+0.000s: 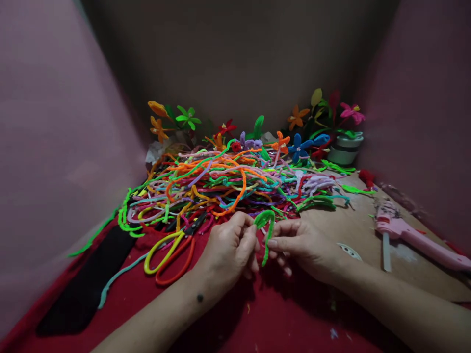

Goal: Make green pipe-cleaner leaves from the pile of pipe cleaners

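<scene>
My left hand [228,247] is closed, its fingertips pinching one side of a bent green pipe cleaner [264,216] just below the centre of the frame. My right hand [303,245] pinches the other side of the same loop, whose tail hangs down between the two. Both hover just above the red surface [279,318], at the near edge of the tangled pile of pipe cleaners [224,184]. As I judge it, the main risk is the loop springing out of these light fingertip grips and dropping into that pile, where other green strands would make it hard to pick out. The cut wire ends could also prick a finger. The scissors [189,233] lie just left of my left hand, against the pile, so a sideways sweep could snag them. The pink glue gun [415,234] on the cardboard [353,225] at the right lies well apart; whether it is hot I cannot tell.
</scene>
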